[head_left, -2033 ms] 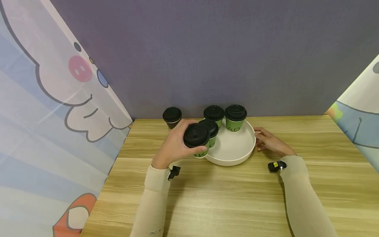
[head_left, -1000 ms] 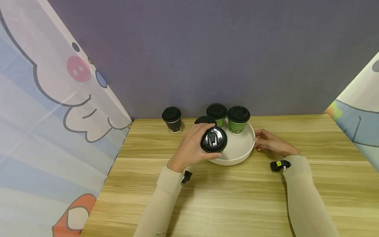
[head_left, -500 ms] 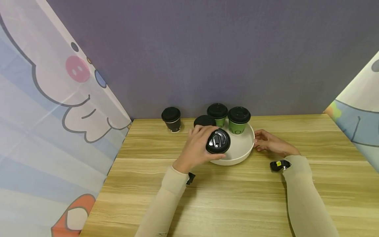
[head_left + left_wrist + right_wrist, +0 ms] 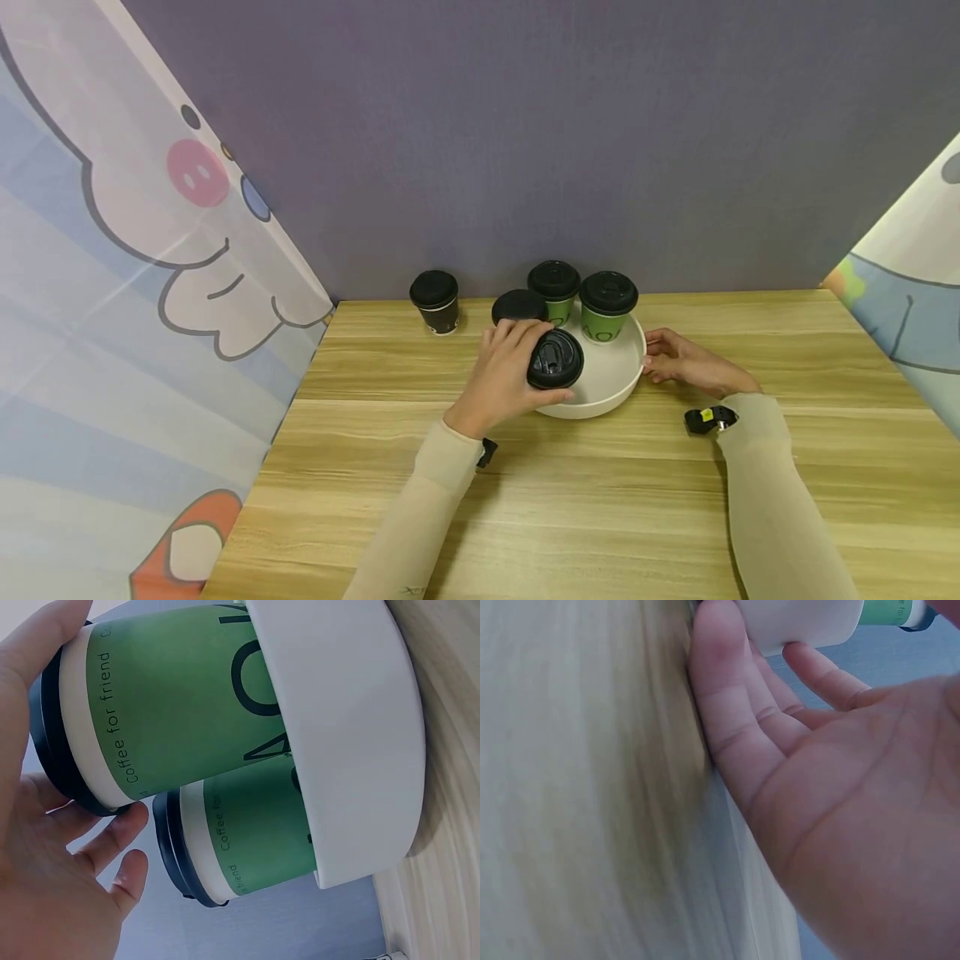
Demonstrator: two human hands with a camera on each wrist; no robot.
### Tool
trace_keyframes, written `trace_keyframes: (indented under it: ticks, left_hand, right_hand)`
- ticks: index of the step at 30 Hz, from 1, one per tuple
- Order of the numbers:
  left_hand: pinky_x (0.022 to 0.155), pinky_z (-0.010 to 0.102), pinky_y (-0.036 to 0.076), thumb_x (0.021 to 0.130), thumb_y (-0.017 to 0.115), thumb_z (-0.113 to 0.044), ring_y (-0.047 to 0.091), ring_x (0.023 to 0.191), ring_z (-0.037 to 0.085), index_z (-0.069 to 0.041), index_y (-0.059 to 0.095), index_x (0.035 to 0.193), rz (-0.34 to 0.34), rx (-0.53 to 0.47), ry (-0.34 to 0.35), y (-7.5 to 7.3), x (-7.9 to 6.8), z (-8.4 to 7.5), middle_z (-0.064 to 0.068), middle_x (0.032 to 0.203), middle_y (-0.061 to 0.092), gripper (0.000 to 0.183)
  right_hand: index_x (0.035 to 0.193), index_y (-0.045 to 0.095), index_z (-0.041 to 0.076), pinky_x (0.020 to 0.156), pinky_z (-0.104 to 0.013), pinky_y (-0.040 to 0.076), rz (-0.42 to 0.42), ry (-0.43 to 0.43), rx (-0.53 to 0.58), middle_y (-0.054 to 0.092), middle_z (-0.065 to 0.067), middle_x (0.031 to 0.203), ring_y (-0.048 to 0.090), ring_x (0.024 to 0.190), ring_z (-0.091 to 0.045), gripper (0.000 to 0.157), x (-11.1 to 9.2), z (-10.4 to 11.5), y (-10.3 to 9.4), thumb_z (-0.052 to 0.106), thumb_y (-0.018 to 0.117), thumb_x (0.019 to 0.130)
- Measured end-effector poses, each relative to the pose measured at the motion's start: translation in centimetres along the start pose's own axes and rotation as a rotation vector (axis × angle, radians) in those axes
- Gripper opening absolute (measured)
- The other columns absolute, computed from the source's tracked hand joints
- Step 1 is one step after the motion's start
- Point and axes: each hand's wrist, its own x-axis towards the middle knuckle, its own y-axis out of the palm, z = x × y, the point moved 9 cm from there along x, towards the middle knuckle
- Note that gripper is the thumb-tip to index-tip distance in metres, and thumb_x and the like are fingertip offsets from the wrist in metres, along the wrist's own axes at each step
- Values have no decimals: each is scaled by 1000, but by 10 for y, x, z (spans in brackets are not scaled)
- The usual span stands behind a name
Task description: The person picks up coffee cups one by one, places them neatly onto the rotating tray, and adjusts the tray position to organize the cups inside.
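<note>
My left hand [image 4: 498, 375] holds a green paper coffee cup by its black lid [image 4: 555, 360], thumb on one side and fingers on the other. In the left wrist view that coffee cup [image 4: 172, 705] stands inside the wall of the round white tray [image 4: 345, 742], which hides its base. A second green cup [image 4: 251, 832] shows behind it. Two more green cups, one at the back [image 4: 553, 292] and one at the back right [image 4: 606, 308], stand in the tray. My right hand [image 4: 686, 364] touches the tray's right side with relaxed fingers, also seen against the white wall in the right wrist view.
A dark paper cup [image 4: 438, 304] with a black lid stands on the wooden table [image 4: 600, 508], left of the tray. Behind the table rises a grey panel [image 4: 525, 142]. Printed curtains [image 4: 97, 333] hang at both sides.
My left hand has carried the coffee cup rightward from the tray's left edge and down into the tray's front part. The right hand has stayed at the tray's right side.
</note>
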Motion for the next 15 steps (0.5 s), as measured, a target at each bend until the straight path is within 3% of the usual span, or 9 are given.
trace_keyframes:
  ticks: [15]
  left_hand:
    - [105, 50, 38, 72, 83, -68, 48, 122, 23, -17, 52, 148, 44, 44, -14, 11, -1, 1, 1, 145, 57, 96]
  right_hand:
    - [151, 19, -11, 87, -30, 57, 24, -31, -26, 39, -38, 144, 59, 107, -3, 65, 1, -2, 0, 12, 57, 104]
